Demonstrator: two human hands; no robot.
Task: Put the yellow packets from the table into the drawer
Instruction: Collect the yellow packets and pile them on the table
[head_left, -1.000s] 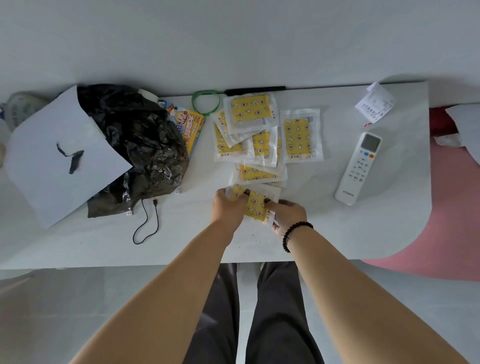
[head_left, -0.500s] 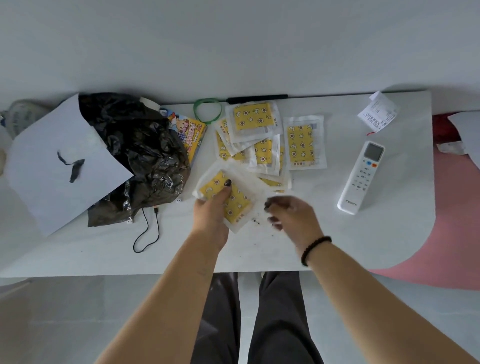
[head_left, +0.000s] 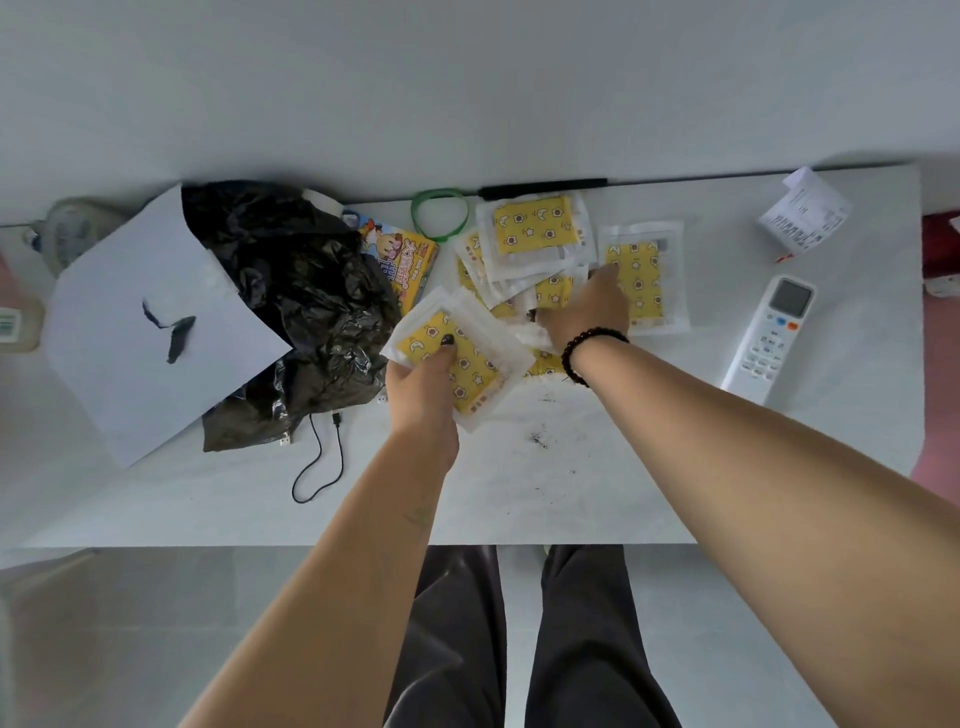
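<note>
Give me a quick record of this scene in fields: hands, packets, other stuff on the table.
left hand: holds packets
right hand: reaching onto the pile, grip not clear
table: white
other items: remote, black bag, green band, receipt, cable
drawer: not in view

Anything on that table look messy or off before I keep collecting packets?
Yes: small dark specks are scattered on the bare table near its front edge, like crumbs or dirt. The remaining yellow packets lie in a loose, overlapping heap at odd angles under the right hand.
</note>
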